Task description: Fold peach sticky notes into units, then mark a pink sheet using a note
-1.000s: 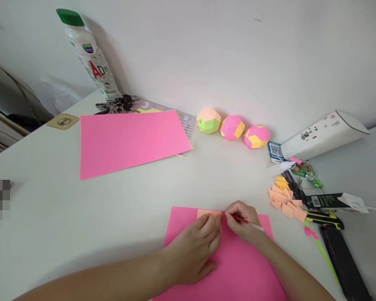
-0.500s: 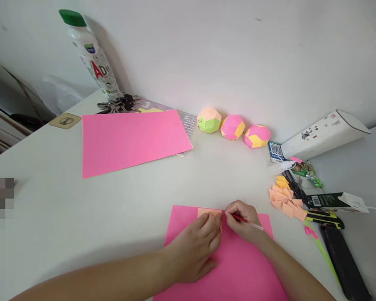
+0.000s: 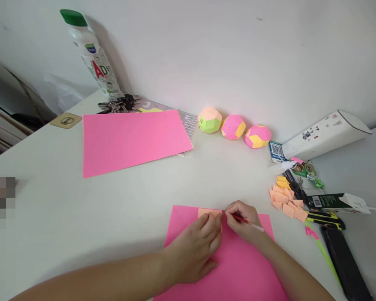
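Note:
A large pink paper sheet (image 3: 238, 263) lies on the table in front of me. On its far edge rests a small peach paper piece (image 3: 204, 212), partly hidden under the fingers of my left hand (image 3: 196, 248). Those fingers are bent together and hold the piece down. My right hand (image 3: 242, 219) is closed in a pinch around a slim red pen (image 3: 242, 219) with a pale rear end. The pen's tip meets the pink sheet beside the right edge of the peach piece.
Another pink sheet (image 3: 134, 142) lies far left, near keys (image 3: 120, 103) and a white bottle (image 3: 97, 58). Several paper balls, including a green and peach one (image 3: 209, 120), line the wall. Peach paper pieces (image 3: 286, 200), a cutter (image 3: 326, 219) and a black case (image 3: 346, 263) sit right.

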### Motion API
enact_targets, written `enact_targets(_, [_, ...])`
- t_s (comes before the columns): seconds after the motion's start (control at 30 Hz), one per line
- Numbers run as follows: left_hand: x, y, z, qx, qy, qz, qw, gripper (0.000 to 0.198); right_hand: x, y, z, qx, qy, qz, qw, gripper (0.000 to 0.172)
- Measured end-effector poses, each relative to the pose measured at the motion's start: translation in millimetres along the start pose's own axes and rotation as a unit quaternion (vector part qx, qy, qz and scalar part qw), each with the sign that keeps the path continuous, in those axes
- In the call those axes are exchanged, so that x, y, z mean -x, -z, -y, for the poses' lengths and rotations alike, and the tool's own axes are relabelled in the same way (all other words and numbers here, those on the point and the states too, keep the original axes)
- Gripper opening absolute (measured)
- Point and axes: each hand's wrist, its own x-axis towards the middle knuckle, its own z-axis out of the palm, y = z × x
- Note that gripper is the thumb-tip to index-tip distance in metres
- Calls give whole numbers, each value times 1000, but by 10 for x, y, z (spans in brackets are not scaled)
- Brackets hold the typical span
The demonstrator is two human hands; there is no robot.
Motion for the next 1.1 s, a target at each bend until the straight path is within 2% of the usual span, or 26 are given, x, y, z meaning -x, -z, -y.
enact_targets(0.13, [-4,8,-1,-2,1,2,1000,61,10,-7,-17,-29,-14,7,999,15])
enact_targets(0.23, [8,-4,1,14,7,0,1000,60,4,-19,-38,-131,-44,-44,989,15])
enact_targets(0.33, [34,-27,-4,44,18,-3,999,59,-26,8,-92,-196,-35,-172,965,13])
enact_targets(0.43, [56,-46,-17,70,25,10,997,60,-86,99,-191,-126,-28,-337,933,12])
enact_targets(0.5, [63,-57,-31,79,27,27,996,60,-131,172,-268,-73,-57,-405,909,16])
enact_targets(0.53, [66,-66,-38,82,28,34,996,60,-151,203,-301,-66,-76,-419,902,18])
enact_targets(0.8, [136,-105,-114,75,11,25,997,63,-194,230,-297,-71,-78,-400,910,23])
enact_targets(0.87, [184,-134,-219,64,-16,22,998,71,-189,228,-280,-74,-76,-399,911,22])
enact_targets(0.93, [242,-243,-385,31,-51,-3,998,79,-182,230,-277,-75,-74,-397,912,22])
enact_targets(0.97, [272,-330,-480,5,-82,-26,996,73,-177,231,-279,-76,-73,-396,912,21])
enact_targets(1.03, [328,-529,-654,-57,-133,-108,984,44,-167,231,-287,-77,-72,-395,913,20])
enact_targets(1.1, [369,-676,-754,-88,-168,-151,970,33,-157,231,-298,-78,-69,-391,914,20])
